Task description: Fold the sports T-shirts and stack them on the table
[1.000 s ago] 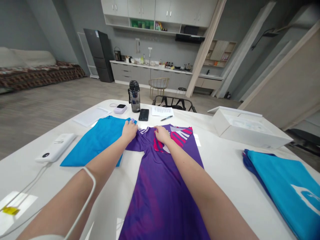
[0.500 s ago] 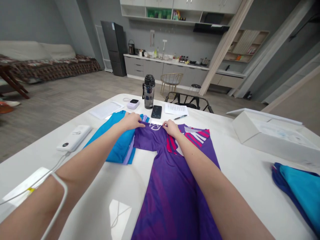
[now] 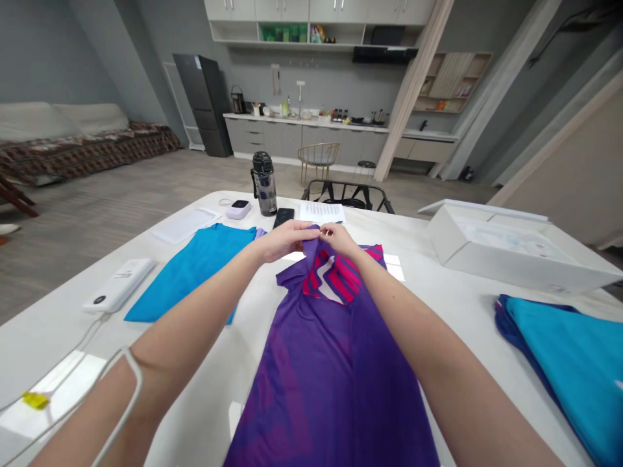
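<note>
A purple T-shirt (image 3: 316, 363) with pink-and-white stripes near the collar lies along the table towards me. Its far end is lifted a little, pinched by both hands close together. My left hand (image 3: 289, 240) is closed on the bunched cloth at the left shoulder, thumb on top. Just to its right, my right hand (image 3: 338, 237) pinches the fabric beside the collar. The left sleeve hangs in loose folds below my left hand. A folded blue shirt (image 3: 195, 266) lies to the left, partly behind my left forearm, with a bit of lilac cloth at its far edge.
Behind the shirt are a black bottle (image 3: 264, 185), a phone (image 3: 283, 217), a printed sheet (image 3: 321, 212) and a lilac device (image 3: 238, 209). A power bank (image 3: 119, 285) with cables lies left. On the right are an open white box (image 3: 511, 259) and folded blue clothes (image 3: 569, 357).
My left hand has brought the left sleeve's cloth inward to my right hand, and the sleeve has gone from spread flat to bunched and lifted. The camera view has also shifted.
</note>
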`<state>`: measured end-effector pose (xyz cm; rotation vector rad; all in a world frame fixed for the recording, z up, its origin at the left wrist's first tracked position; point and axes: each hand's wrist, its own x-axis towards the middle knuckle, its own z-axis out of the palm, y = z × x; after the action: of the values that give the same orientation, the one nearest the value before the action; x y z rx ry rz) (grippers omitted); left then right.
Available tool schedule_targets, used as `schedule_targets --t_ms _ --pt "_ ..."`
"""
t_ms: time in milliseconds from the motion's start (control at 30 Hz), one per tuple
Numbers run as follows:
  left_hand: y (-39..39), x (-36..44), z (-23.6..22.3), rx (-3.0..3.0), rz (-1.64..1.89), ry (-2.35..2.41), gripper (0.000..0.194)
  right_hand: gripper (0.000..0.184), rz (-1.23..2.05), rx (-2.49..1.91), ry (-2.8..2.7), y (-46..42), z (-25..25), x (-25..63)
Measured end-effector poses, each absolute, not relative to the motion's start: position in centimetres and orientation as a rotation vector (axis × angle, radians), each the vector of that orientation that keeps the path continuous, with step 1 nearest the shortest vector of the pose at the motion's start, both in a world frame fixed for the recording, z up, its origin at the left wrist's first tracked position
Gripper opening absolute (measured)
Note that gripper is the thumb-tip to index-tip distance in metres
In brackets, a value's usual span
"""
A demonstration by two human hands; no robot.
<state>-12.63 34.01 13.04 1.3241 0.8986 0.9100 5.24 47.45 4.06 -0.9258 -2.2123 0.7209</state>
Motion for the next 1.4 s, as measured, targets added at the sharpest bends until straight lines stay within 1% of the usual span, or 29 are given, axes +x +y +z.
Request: schedule_targets --t_ms 133,233,333,400,500,567,600,667,733,800,867,967,1033,1133,1233,1400 --pt "36.6 -5.1 11.8 1.252 0.899 0.76 0.038 0.019 0.999 -0.849 -2.158 49.6 4.8 9.6" --pt "38.3 -0.1 9.1 1.296 0.899 0.78 0.036 0.026 1.079 -0.976 -2.12 51.7 3.7 13.5" --pt "39.2 2.4 5.3 1.567 0.896 1.087 0.04 0.035 0.924 -1.234 -1.996 53.0 1.5 17.8" --pt "39.1 2.5 2.7 1.918 0.829 1.295 0.04 0.03 0.778 -1.43 -1.899 52.8 0.0 20.3" --pt "38.0 1.4 -0.1 2.34 0.61 1.435 0.043 0.023 0.614 -1.589 -1.893 50.8 -1.1 22.6" --pt "37.1 0.7 -1.3 2.423 0.419 1.519 0.051 0.026 0.499 -1.619 -1.965 48.5 -1.0 23.0" --pt "36.7 0.5 -1.8 2.42 0.343 1.559 0.055 0.03 0.457 -1.639 -2.016 47.4 -0.9 23.0" --pt "36.2 0.4 -2.2 2.398 0.281 1.605 0.059 0.039 0.43 -1.685 -2.139 45.1 -0.5 23.2" --pt "36.4 0.3 -2.2 2.39 0.365 1.652 0.057 0.042 0.425 -1.73 -2.23 43.5 -0.5 23.7" --pt "37.4 -0.2 -1.8 2.363 0.514 1.778 0.051 0.038 0.411 -1.758 -2.251 42.6 -0.8 24.5" --pt "38.9 -1.1 -1.3 2.3 0.57 1.964 0.049 0.032 0.409 -1.775 -2.233 42.2 -1.3 25.3" --pt "41.3 -2.9 -0.8 2.246 0.392 2.151 0.043 0.023 0.418 -1.776 -2.207 42.0 -2.0 25.6" --pt "42.5 -4.1 -0.8 2.253 0.265 2.169 0.038 0.019 0.421 -1.778 -2.174 41.7 -2.2 25.3" --pt "43.5 -5.3 -1.0 2.28 0.223 2.113 0.03 0.014 0.488 -1.724 -2.122 41.4 -1.9 24.8" --pt "43.9 -6.1 -0.9 2.236 0.313 2.057 0.022 0.012 0.562 -1.616 -2.083 41.2 -0.9 24.7" --pt "44.8 -6.6 -0.6 1.979 0.627 2.068 0.021 0.012 0.533 -1.572 -2.004 41.9 1.0 24.8"
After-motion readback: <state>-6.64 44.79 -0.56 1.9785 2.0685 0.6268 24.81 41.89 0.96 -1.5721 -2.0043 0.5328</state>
